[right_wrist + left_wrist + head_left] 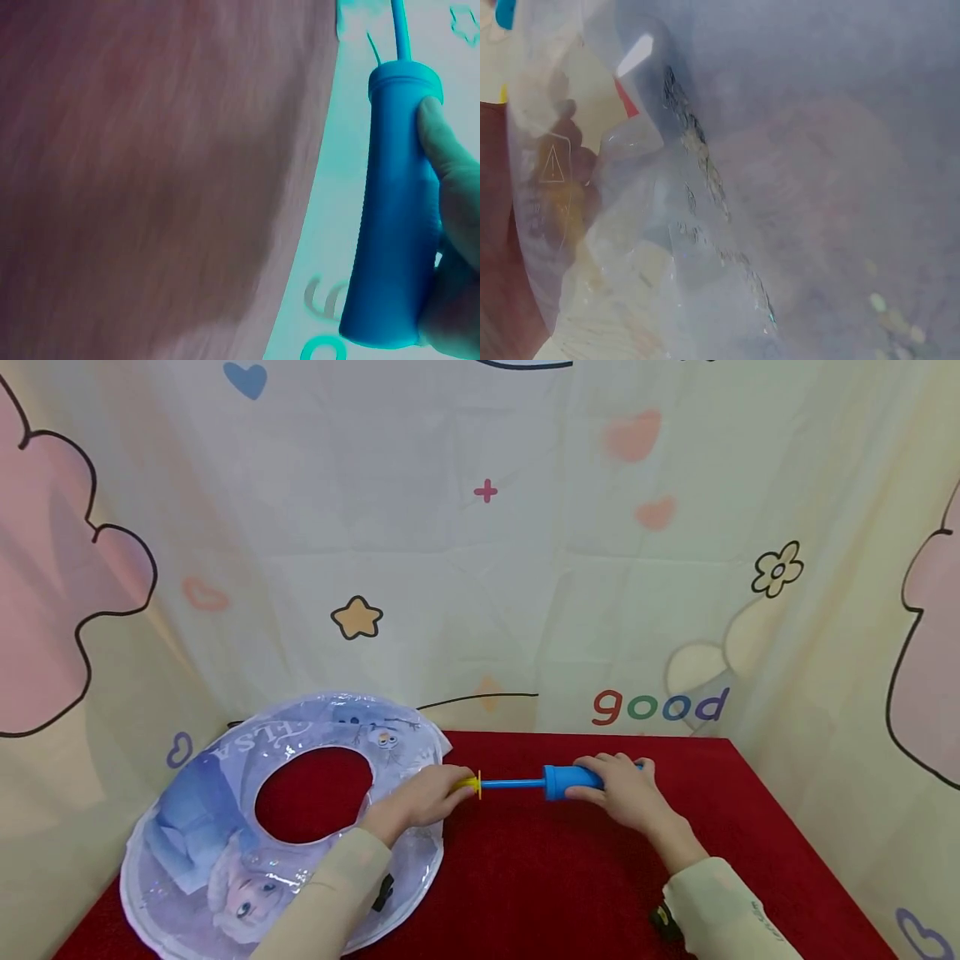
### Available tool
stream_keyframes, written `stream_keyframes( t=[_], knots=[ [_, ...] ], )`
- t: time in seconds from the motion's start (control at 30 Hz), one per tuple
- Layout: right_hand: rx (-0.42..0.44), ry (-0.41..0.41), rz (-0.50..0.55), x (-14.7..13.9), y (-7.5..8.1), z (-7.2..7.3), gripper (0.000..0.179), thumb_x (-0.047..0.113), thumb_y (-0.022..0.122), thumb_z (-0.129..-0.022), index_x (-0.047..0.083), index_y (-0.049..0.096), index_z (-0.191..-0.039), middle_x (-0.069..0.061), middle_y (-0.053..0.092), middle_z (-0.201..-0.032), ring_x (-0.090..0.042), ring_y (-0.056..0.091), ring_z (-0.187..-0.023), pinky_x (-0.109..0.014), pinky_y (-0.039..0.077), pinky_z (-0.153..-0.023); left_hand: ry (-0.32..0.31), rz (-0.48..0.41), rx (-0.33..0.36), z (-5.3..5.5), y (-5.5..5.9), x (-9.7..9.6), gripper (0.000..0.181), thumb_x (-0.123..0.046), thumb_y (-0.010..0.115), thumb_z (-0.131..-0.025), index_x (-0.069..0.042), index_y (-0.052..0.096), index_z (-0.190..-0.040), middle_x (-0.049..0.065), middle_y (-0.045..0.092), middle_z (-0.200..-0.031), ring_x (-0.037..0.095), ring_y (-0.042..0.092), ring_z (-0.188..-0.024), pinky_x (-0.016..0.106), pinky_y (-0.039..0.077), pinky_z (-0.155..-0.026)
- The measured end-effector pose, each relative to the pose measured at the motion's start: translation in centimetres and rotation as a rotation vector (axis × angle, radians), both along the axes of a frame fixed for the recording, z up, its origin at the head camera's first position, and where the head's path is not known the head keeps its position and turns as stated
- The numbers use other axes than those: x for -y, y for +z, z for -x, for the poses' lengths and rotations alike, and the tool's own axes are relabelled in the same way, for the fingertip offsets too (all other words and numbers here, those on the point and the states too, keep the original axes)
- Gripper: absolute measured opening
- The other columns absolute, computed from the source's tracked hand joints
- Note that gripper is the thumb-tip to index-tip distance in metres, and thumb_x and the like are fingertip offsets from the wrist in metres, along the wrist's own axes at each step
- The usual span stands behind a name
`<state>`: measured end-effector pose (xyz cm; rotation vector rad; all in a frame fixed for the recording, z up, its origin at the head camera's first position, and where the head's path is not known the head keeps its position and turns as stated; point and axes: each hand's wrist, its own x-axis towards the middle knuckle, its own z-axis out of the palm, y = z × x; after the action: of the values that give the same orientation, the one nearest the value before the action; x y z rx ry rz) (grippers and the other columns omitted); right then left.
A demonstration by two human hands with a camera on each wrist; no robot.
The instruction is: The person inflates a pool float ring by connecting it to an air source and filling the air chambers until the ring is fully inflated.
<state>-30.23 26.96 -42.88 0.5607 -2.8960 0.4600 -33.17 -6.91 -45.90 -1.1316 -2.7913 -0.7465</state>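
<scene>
A blue hand pump (562, 783) lies level in front of me, its thin blue rod (513, 784) pulled out to the left. My left hand (426, 795) grips the yellow handle (467, 783) at the rod's end. Fingers and thumb of my right hand (626, 792) curl round the pump barrel; the right wrist view shows this barrel (394, 210) with the thumb along its side. Beneath my left forearm is a swim ring (187, 818), see-through and purple-blue with cartoon figures. Its clear film (817, 187) fills most of the left wrist view and partly veils the hand there.
Red cloth (510, 885) covers the table. A black strap (382, 893) lies on the ring near my left sleeve, and a small dark object (665, 920) is partly hidden by the right sleeve. Printed curtains (480, 568) stand behind and at both sides.
</scene>
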Motion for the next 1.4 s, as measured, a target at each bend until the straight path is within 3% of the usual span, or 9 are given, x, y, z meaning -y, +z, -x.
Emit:
stream_keyframes(
  t=[0.23,0.37,0.47,0.6,0.87,1.07,1.2,1.4],
  knots=[
    [0.019,0.01,-0.05,6.4,-0.8,0.1,0.059,0.055,0.068,-0.094,0.014,0.064,-0.136,-0.012,0.064,-0.125,-0.036,0.056,-0.112,-0.07,0.033,-0.094,0.019,0.031,-0.013,-0.2,-0.2,0.0,0.013,-0.017,0.061,-0.103,-0.01,0.066,-0.114,-0.005,0.058,-0.089,0.013,0.055,-0.082,0.033,0.049,-0.081],
    [0.017,0.01,-0.041,8.2,-1.1,0.0,0.058,0.057,0.066,-0.094,0.015,0.065,-0.135,-0.01,0.065,-0.123,-0.034,0.056,-0.111,-0.068,0.034,-0.093,0.027,0.033,-0.019,-0.3,-0.3,-0.4,0.021,-0.019,0.061,-0.104,-0.008,0.066,-0.121,-0.002,0.063,-0.098,0.016,0.057,-0.087,0.036,0.05,-0.086],
    [0.036,0.01,-0.031,7.7,-1.4,0.0,0.057,0.058,0.066,-0.094,0.016,0.065,-0.134,-0.008,0.065,-0.121,-0.031,0.056,-0.11,-0.067,0.034,-0.093,0.037,0.037,0.002,-0.4,-0.5,-0.7,0.023,-0.02,0.062,-0.103,-0.008,0.066,-0.122,-0.002,0.064,-0.099,0.016,0.057,-0.087,0.035,0.051,-0.087],
    [0.058,0.022,-0.012,5.0,-1.9,0.2,0.055,0.056,0.066,-0.095,0.016,0.065,-0.132,-0.007,0.065,-0.119,-0.029,0.056,-0.11,-0.065,0.034,-0.092,0.04,0.032,0.02,-0.5,-0.6,-1.0,0.02,-0.022,0.063,-0.103,-0.009,0.067,-0.118,-0.004,0.062,-0.093,0.014,0.056,-0.083,0.032,0.05,-0.081],
    [0.071,0.04,0.011,-1.1,-1.7,0.4,0.06,0.055,0.066,-0.096,0.011,0.063,-0.136,-0.013,0.064,-0.126,-0.033,0.056,-0.114,-0.067,0.033,-0.092,0.01,0.008,-0.081,-0.5,-0.9,-0.4,0.01,-0.02,0.064,-0.103,-0.012,0.068,-0.105,-0.008,0.057,-0.082,0.011,0.053,-0.074,0.03,0.047,-0.074],
    [0.037,0.026,0.046,-3.8,-2.0,-0.2,0.057,0.053,0.069,-0.094,0.012,0.065,-0.133,-0.012,0.065,-0.125,-0.034,0.057,-0.113,-0.068,0.032,-0.091,0.004,-0.006,-0.071,-0.4,-1.4,0.3,0.01,-0.02,0.064,-0.102,-0.012,0.068,-0.106,-0.009,0.058,-0.083,0.01,0.054,-0.076,0.031,0.048,-0.075],
    [-0.028,0.006,0.047,-3.4,-2.6,-0.2,0.055,0.055,0.069,-0.094,0.015,0.066,-0.132,-0.011,0.065,-0.125,-0.035,0.056,-0.114,-0.068,0.031,-0.092,0.0,-0.004,-0.072,-0.6,-1.1,0.2,0.011,-0.018,0.064,-0.102,-0.011,0.068,-0.108,-0.007,0.06,-0.087,0.012,0.054,-0.078,0.032,0.049,-0.078],
    [-0.14,0.023,-0.028,0.9,-2.3,0.1,0.054,0.055,0.069,-0.094,0.016,0.065,-0.132,-0.011,0.065,-0.126,-0.037,0.055,-0.114,-0.068,0.031,-0.093,0.008,0.001,-0.071,-0.6,-0.3,-0.2,0.012,-0.017,0.062,-0.103,-0.009,0.066,-0.111,-0.005,0.058,-0.088,0.013,0.054,-0.079,0.033,0.049,-0.078]
  ],
)
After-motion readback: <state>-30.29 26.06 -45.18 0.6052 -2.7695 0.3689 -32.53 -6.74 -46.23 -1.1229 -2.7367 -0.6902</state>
